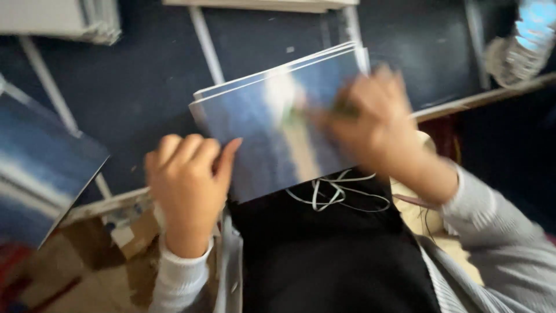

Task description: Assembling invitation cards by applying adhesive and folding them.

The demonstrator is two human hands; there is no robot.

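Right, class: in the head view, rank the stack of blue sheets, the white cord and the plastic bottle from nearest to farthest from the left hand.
1. Stack of blue sheets: touching the left hand, at centre.
2. White cord: lower right, on black fabric.
3. Plastic bottle: far top right corner.

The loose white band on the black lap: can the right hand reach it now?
Probably yes. The right hand rests on the glossy blue card stack, just above the white band, with nothing between them.
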